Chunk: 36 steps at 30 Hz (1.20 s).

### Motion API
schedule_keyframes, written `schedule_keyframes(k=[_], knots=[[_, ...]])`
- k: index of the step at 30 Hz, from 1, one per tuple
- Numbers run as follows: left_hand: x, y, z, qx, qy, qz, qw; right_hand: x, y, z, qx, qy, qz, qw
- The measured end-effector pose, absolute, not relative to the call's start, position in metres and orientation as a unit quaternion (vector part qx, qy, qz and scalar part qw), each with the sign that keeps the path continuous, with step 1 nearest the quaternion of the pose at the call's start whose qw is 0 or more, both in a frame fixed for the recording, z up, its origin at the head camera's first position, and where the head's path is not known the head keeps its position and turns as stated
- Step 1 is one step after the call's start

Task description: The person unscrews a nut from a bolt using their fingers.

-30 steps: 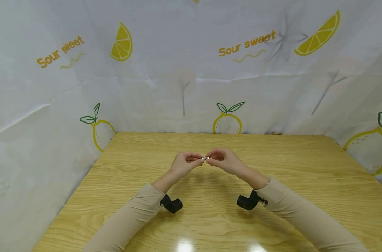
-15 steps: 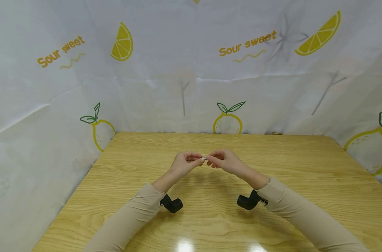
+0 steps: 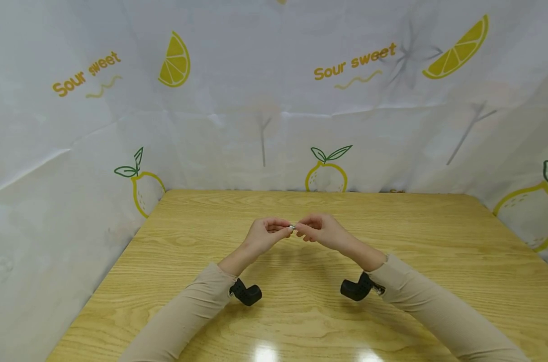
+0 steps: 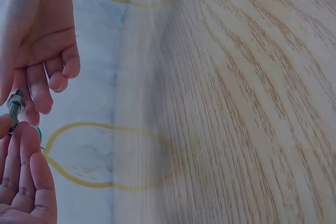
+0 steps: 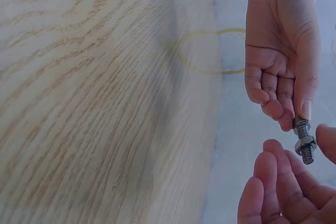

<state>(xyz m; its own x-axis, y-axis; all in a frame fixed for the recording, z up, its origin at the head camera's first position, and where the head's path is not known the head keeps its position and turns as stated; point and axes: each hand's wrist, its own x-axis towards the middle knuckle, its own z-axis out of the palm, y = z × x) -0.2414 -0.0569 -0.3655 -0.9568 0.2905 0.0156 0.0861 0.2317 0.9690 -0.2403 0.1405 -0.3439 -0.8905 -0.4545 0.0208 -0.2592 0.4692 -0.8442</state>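
A small metal bolt (image 5: 308,157) with a hex nut (image 5: 305,144) threaded on it is held up above the table between both hands. My left hand (image 3: 265,236) pinches the bolt's head end between thumb and fingertips, seen most clearly in the right wrist view. My right hand (image 3: 326,234) is around the threaded end; its thumb (image 5: 326,142) lies right beside the nut. A narrow gap shows between the nut and the right fingers (image 5: 270,169) in that view. From the head view, the fingertips cover most of the bolt.
The wood-grain table (image 3: 274,311) spreads beneath both arms. A white cloth (image 3: 238,130) printed with lemons stands behind it and along the sides. Black camera mounts (image 3: 247,293) hang under each wrist.
A second ago the right fingertips were farther apart, with the nut showing between them. They have since closed in around the bolt's end and shifted slightly. The left hand stays put.
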Motion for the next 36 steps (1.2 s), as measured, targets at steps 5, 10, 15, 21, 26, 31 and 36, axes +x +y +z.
schedule_keyframes(k=[5, 10, 15, 21, 26, 31, 36], knots=[[-0.242, -0.0575, -0.366, 0.121, 0.779, 0.609, 0.084, -0.2404, 0.1407, -0.3451, -0.206, 0.852, -0.47, 0.105], [-0.2417, -0.0578, -0.3656, 0.124, 0.778, 0.61, 0.081, -0.24, 0.1411, -0.3453, -0.218, 0.849, -0.475, 0.079], [-0.241, -0.0579, -0.3641, 0.125, 0.778, 0.61, 0.083, -0.2403, 0.1405, -0.3446, -0.215, 0.848, -0.476, 0.088], [-0.2409, -0.0577, -0.364, 0.119, 0.78, 0.609, 0.085, -0.2405, 0.14, -0.3441, -0.201, 0.85, -0.473, 0.114], [-0.2415, -0.0578, -0.3649, 0.115, 0.778, 0.612, 0.086, -0.239, 0.1401, -0.3438, -0.207, 0.848, -0.478, 0.098], [-0.2424, -0.057, -0.3647, 0.115, 0.774, 0.616, 0.089, -0.2382, 0.1399, -0.3435, -0.216, 0.844, -0.485, 0.081], [-0.2419, -0.0573, -0.3647, 0.115, 0.777, 0.612, 0.087, -0.2398, 0.1403, -0.3439, -0.216, 0.846, -0.479, 0.095]])
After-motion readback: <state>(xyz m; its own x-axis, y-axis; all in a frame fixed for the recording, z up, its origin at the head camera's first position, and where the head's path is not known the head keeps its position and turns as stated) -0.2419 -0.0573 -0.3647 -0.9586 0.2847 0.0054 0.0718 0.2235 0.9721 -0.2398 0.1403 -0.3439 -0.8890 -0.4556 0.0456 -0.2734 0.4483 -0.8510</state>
